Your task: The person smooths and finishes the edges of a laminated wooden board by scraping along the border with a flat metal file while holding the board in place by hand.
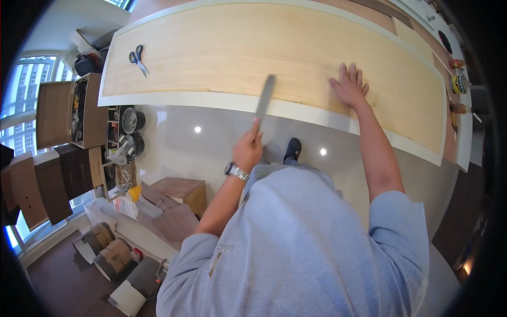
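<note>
My left hand point(248, 149), with a watch at its wrist, is closed round the end of a long flat metal file point(266, 94). The file points away from me and overlaps the white front edge point(211, 99) of a large wooden panel point(253, 42). Spread fingers of my right hand point(350, 86) lie flat on the panel's right part, near that same edge. A pair of scissors point(139, 61) with dark handles rests on the panel at the far left.
Left of the panel stand an open wooden cabinet point(87, 111) and black buckets point(132, 120). Boards point(177, 219) and a carton lie on the floor at lower left, near rolls point(113, 259). Bottles point(457, 84) stand at the far right. My shoe point(292, 149) shows below the panel.
</note>
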A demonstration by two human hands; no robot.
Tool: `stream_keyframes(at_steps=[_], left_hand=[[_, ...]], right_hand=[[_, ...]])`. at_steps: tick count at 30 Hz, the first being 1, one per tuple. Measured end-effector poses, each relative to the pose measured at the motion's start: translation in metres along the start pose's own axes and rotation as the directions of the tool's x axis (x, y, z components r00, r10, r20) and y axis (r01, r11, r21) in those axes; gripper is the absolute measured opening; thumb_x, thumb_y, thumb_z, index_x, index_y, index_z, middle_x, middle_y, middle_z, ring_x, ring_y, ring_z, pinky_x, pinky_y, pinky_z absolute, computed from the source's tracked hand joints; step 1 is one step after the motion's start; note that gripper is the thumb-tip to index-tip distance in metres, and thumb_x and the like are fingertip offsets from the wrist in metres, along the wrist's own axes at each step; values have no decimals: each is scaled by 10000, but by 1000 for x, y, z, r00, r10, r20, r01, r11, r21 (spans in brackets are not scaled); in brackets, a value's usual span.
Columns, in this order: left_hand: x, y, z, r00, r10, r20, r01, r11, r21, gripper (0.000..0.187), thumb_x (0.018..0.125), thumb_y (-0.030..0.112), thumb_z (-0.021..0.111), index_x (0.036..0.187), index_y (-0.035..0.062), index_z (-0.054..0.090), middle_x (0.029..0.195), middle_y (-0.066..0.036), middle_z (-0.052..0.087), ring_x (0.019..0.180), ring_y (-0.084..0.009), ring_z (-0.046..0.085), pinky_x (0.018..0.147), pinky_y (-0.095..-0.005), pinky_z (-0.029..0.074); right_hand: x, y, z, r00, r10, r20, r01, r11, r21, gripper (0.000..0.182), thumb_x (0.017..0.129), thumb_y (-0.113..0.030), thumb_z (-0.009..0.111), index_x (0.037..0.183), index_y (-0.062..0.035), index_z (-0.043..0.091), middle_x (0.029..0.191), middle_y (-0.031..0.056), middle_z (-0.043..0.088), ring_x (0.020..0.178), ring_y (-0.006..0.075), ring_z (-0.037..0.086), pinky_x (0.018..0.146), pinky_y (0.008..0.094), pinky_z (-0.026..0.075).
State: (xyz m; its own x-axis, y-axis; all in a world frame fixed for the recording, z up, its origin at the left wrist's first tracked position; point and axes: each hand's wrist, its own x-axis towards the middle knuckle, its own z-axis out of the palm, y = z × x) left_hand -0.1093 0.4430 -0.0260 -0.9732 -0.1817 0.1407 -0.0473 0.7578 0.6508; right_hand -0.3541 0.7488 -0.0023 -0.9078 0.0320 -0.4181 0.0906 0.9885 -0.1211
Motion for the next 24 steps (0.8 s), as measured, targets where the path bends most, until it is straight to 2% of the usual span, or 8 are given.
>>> stream_keyframes(at_steps=[3, 6, 7, 11, 14, 17, 20, 24], left_hand=[[-41, -39, -31, 979, -200, 35, 200, 980, 11, 517, 1001, 223, 616, 1507, 249, 509, 841, -167, 691, 749, -360, 663, 667, -455, 535], [-16, -27, -19, 992, -119, 34, 117, 992, 42, 519, 1002, 229, 618, 1509, 244, 508, 838, -167, 689, 748, -357, 662, 664, -449, 534], [5, -8, -13, 990, -113, 86, 109, 993, 46, 547, 999, 182, 631, 1525, 191, 479, 915, -221, 705, 745, -361, 674, 699, -426, 541], [33, 11, -4, 979, -133, 158, 108, 982, 156, 548, 993, 197, 637, 1519, 187, 484, 864, -204, 692, 752, -367, 679, 700, -455, 537], [-13, -30, -20, 998, 8, -59, -4, 997, 71, 549, 992, 231, 631, 1521, 259, 486, 812, -161, 679, 711, -359, 651, 650, -455, 539], [-34, -42, -39, 985, -163, 57, 160, 986, 46, 566, 991, 228, 632, 1530, 283, 469, 827, -162, 688, 696, -357, 651, 629, -459, 536], [6, -10, -3, 999, -14, 48, 15, 1000, -23, 556, 985, 219, 633, 1517, 288, 488, 812, -158, 673, 687, -356, 646, 623, -460, 531], [32, 26, 27, 989, 13, 151, -27, 995, 94, 551, 975, 209, 639, 1506, 277, 503, 764, -143, 637, 667, -355, 635, 602, -455, 528]], right_hand=[[4, 1, 3, 1000, -5, -26, 4, 1000, -12, 880, 970, -707, 415, 1658, -285, 65, 1733, 58, -74, 1589, 312, -76, 1205, 659, -15], [2, 1, 5, 1000, 3, -19, -4, 1000, -22, 879, 969, -704, 420, 1658, -285, 71, 1733, 59, -70, 1590, 312, -70, 1206, 659, -13], [2, 0, 4, 1000, 9, -17, -9, 1000, -16, 878, 968, -703, 422, 1657, -285, 74, 1734, 60, -68, 1590, 312, -68, 1206, 660, -12], [4, 3, -1, 1000, -8, -19, 8, 1000, -15, 878, 968, -704, 420, 1658, -284, 76, 1733, 61, -69, 1590, 309, -73, 1203, 665, -7], [4, 0, 4, 1000, -10, -27, 10, 1000, -8, 873, 969, -703, 417, 1657, -283, 81, 1733, 60, -70, 1590, 308, -71, 1201, 673, 0], [-1, 4, 6, 1000, 3, -19, -4, 1000, -28, 864, 974, -699, 410, 1657, -285, 81, 1733, 56, -73, 1590, 304, -72, 1200, 675, 3], [3, 1, 4, 1000, 8, -20, -8, 1000, -16, 853, 979, -690, 407, 1657, -284, 86, 1733, 55, -73, 1590, 307, -70, 1200, 675, 4], [1, 3, -2, 1000, 2, -16, -2, 1000, -3, 851, 980, -686, 411, 1657, -283, 89, 1733, 54, -74, 1590, 308, -71, 1199, 676, 5]])
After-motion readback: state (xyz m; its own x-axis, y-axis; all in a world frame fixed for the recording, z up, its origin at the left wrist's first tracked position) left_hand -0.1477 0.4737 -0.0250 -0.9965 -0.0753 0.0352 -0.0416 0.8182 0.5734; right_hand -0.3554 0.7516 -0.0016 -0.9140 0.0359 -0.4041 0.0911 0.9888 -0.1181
